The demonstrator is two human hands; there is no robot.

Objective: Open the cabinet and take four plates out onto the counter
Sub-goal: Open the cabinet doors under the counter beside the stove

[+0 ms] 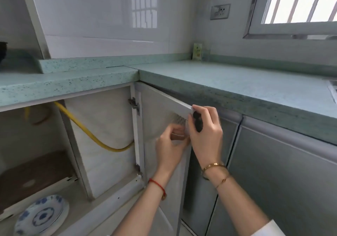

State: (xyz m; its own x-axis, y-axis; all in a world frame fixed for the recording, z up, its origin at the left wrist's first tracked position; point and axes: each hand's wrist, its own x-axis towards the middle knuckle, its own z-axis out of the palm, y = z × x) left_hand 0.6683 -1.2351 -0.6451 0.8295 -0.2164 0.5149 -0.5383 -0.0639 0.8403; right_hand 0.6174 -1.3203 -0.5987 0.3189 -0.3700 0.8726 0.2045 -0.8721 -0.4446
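Observation:
The cabinet door (pixel 160 111) under the green counter (pixel 228 82) stands swung out toward me, hinged on its left. My right hand (pixel 206 126) grips the door's free edge near its dark handle (pixel 197 121). My left hand (pixel 171 144) holds the same edge from the inner side, slightly blurred. Inside the cabinet, at the bottom left, a stack of blue-and-white plates (pixel 42 215) lies on the cabinet floor.
A yellow hose (pixel 87 131) sags across the cabinet interior. A dark wooden board (pixel 34 177) leans behind the plates. Closed grey cabinet doors (pixel 273 181) run to the right. A sink edge (pixel 332 89) shows at the far right, and a wall socket (pixel 219 11) is above the counter.

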